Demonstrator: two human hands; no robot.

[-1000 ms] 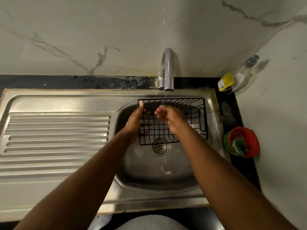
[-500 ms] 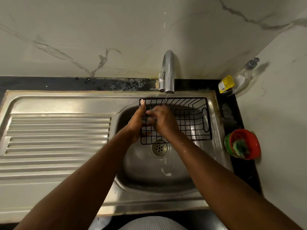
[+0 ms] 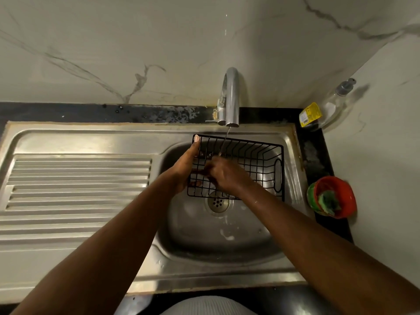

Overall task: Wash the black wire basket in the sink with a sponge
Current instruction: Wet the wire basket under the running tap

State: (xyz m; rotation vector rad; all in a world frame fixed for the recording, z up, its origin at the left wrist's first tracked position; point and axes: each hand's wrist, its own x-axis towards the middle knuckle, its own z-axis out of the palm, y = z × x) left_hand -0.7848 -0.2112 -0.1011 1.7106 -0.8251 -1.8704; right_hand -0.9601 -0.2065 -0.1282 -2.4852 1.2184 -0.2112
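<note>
My left hand (image 3: 184, 169) grips the left rim of the black wire basket (image 3: 256, 153) — light, stiff, probably slippery when wet — while my right hand (image 3: 223, 176) reaches inside, its grip impossible to tell.

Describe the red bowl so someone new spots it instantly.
Start at the steel sink with the black wire basket in it, then move to the black counter strip along its right side. The red bowl sits there, nearer the person. Only it is red and round, with a green scrub pad inside; its neighbour, the clear soap bottle, stands in the far corner.
</note>
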